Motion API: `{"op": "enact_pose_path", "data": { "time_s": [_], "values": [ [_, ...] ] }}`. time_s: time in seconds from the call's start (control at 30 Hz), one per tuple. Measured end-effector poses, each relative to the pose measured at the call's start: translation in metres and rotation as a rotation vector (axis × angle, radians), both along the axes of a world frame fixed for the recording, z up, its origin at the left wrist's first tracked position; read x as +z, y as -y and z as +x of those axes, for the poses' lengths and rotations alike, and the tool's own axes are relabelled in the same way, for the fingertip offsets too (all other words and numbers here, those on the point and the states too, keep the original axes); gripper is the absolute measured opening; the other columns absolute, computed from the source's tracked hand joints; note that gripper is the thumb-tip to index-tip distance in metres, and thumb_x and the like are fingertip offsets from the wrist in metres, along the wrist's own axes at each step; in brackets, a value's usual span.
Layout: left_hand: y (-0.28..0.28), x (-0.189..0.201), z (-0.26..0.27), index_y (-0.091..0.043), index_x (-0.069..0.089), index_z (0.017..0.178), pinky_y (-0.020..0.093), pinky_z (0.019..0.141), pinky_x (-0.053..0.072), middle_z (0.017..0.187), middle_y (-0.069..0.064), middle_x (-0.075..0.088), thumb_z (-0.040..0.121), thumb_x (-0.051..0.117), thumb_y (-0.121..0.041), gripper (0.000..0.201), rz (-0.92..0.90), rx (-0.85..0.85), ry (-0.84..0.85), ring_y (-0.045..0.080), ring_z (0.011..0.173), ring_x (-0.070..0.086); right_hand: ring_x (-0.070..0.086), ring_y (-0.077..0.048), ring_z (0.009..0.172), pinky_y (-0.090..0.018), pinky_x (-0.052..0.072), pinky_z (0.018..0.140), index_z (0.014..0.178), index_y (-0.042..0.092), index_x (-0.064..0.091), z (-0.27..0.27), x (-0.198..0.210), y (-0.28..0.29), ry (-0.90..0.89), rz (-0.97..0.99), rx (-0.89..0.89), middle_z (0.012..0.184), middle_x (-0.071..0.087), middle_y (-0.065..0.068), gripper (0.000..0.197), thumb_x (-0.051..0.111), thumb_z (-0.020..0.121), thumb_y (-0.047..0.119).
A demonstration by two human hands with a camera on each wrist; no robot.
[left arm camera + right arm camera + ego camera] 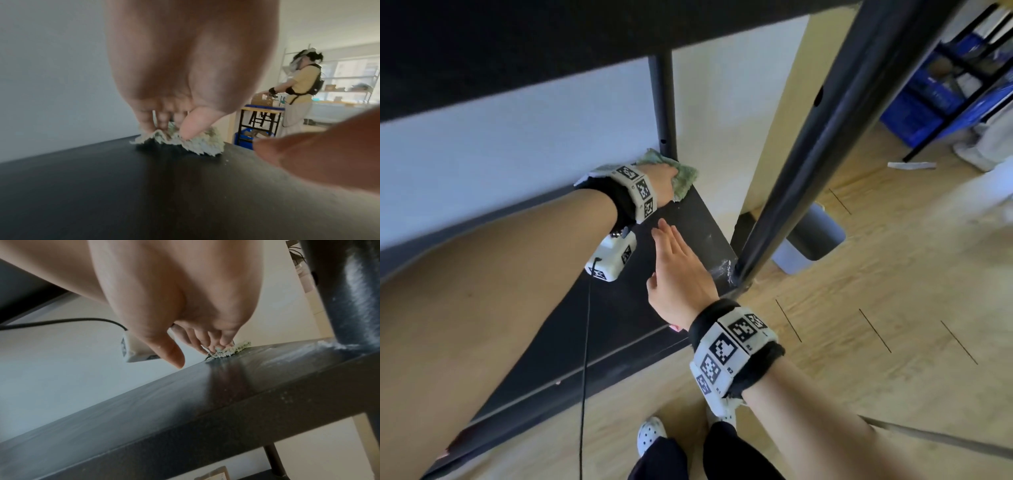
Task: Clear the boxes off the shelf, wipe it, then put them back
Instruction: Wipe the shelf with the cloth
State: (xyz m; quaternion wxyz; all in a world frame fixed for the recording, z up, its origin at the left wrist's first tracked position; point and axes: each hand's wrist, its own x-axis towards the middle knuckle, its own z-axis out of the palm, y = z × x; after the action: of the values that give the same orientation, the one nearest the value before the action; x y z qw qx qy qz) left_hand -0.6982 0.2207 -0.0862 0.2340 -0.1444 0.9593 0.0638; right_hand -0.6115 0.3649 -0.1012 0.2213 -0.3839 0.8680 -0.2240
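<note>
Wiping under way: left hand (662, 178) pinches green cloth (683, 180) against black shelf (599, 308), centre frame by rear post. Right hand (681, 274) hovers with fingers straight. No boxes on this shelf; returning them remains.

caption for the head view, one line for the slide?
Left hand presses a green cloth into the black shelf's far corner; right hand hovers open above it.

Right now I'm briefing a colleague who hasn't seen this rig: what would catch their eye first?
The left hand pressing a green cloth into the far right corner of the black shelf, beside the rear post. Nearer, the right hand hovers flat and open over the shelf, and pale dusty smears show near the front post.
</note>
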Motion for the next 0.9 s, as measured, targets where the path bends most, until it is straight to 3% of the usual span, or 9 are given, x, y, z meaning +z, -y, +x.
{"op": "enact_pose_path", "data": {
  "time_s": [0.07, 0.17, 0.27, 0.33, 0.43, 0.53, 0.67, 0.8, 0.9],
  "values": [
    [-0.006, 0.003, 0.008, -0.011, 0.033, 0.145, 0.034, 0.108, 0.032, 0.15, 0.011, 0.035, 0.097, 0.034, -0.006, 0.048, 0.021, -0.033, 0.013, 0.029, 0.134, 0.039, 0.0, -0.018, 0.148, -0.029, 0.007, 0.121, 0.15, 0.006, 0.01, -0.001, -0.001, 0.0, 0.001, 0.039, -0.031, 0.16, 0.0, -0.007, 0.067, 0.045, 0.093, 0.012],
    [-0.006, 0.004, 0.018, -0.018, 0.028, 0.148, 0.036, 0.106, 0.037, 0.15, 0.011, 0.036, 0.096, 0.033, -0.003, 0.054, 0.044, -0.086, 0.041, 0.029, 0.13, 0.044, -0.002, -0.019, 0.148, -0.03, 0.006, 0.121, 0.15, 0.006, 0.008, 0.002, 0.0, -0.001, 0.011, 0.099, -0.039, 0.16, -0.004, -0.008, 0.068, 0.044, 0.094, 0.016],
    [-0.004, 0.002, 0.017, -0.017, 0.012, 0.151, 0.031, 0.117, 0.019, 0.16, 0.003, 0.008, 0.094, 0.032, 0.006, 0.065, 0.057, -0.101, 0.05, 0.023, 0.146, 0.017, -0.002, -0.021, 0.149, -0.032, 0.006, 0.121, 0.15, 0.007, 0.008, 0.001, 0.0, -0.006, -0.025, 0.149, -0.027, 0.16, -0.005, -0.009, 0.065, 0.04, 0.095, 0.021],
    [-0.007, 0.001, 0.015, -0.016, 0.009, 0.151, 0.033, 0.119, 0.011, 0.16, 0.002, 0.001, 0.092, 0.033, 0.008, 0.068, 0.061, -0.082, 0.015, 0.021, 0.148, 0.007, -0.002, -0.022, 0.149, -0.033, 0.006, 0.12, 0.15, 0.007, 0.009, -0.005, -0.002, -0.011, -0.055, 0.186, -0.045, 0.16, -0.004, -0.01, 0.063, 0.038, 0.097, 0.026],
    [-0.012, 0.003, 0.029, -0.017, 0.015, 0.151, 0.031, 0.115, 0.02, 0.16, 0.002, 0.01, 0.092, 0.034, 0.007, 0.065, 0.087, -0.097, -0.003, 0.022, 0.146, 0.018, 0.0, -0.025, 0.148, -0.035, 0.008, 0.119, 0.15, 0.007, 0.009, -0.008, -0.004, -0.012, -0.072, 0.254, -0.054, 0.16, -0.003, -0.011, 0.063, 0.035, 0.098, 0.03],
    [-0.019, 0.012, 0.054, -0.013, 0.03, 0.147, 0.033, 0.111, 0.032, 0.153, 0.006, 0.032, 0.093, 0.034, 0.006, 0.057, 0.156, -0.131, 0.04, 0.027, 0.137, 0.036, 0.005, -0.026, 0.148, -0.038, 0.011, 0.12, 0.15, 0.007, 0.01, -0.011, -0.005, -0.006, -0.121, 0.246, -0.07, 0.16, 0.004, -0.012, 0.063, 0.036, 0.098, 0.032],
    [-0.014, 0.01, 0.077, -0.013, 0.026, 0.148, 0.009, 0.099, 0.032, 0.155, 0.002, 0.028, 0.094, 0.033, 0.005, 0.057, 0.213, -0.097, 0.075, 0.022, 0.141, 0.029, 0.008, -0.025, 0.148, -0.038, 0.011, 0.121, 0.149, 0.006, 0.015, -0.014, -0.004, 0.005, -0.132, 0.26, -0.085, 0.16, 0.008, -0.011, 0.062, 0.037, 0.097, 0.031],
    [-0.002, -0.001, 0.059, -0.024, 0.017, 0.15, 0.025, 0.114, 0.022, 0.159, -0.006, 0.011, 0.097, 0.034, -0.001, 0.061, 0.177, -0.131, 0.073, 0.018, 0.145, 0.019, 0.008, -0.024, 0.148, -0.037, 0.011, 0.121, 0.15, 0.005, 0.01, -0.013, -0.006, 0.003, -0.138, 0.253, -0.101, 0.16, 0.007, -0.011, 0.066, 0.041, 0.095, 0.027],
    [-0.003, 0.003, 0.04, -0.023, 0.031, 0.147, 0.027, 0.107, 0.029, 0.154, 0.003, 0.029, 0.099, 0.035, -0.011, 0.049, 0.146, -0.104, -0.001, 0.025, 0.137, 0.035, 0.011, -0.024, 0.148, -0.035, 0.013, 0.12, 0.15, 0.005, 0.011, -0.012, -0.006, -0.009, -0.153, 0.232, -0.136, 0.159, 0.009, -0.012, 0.065, 0.04, 0.095, 0.024]
  ]
}}
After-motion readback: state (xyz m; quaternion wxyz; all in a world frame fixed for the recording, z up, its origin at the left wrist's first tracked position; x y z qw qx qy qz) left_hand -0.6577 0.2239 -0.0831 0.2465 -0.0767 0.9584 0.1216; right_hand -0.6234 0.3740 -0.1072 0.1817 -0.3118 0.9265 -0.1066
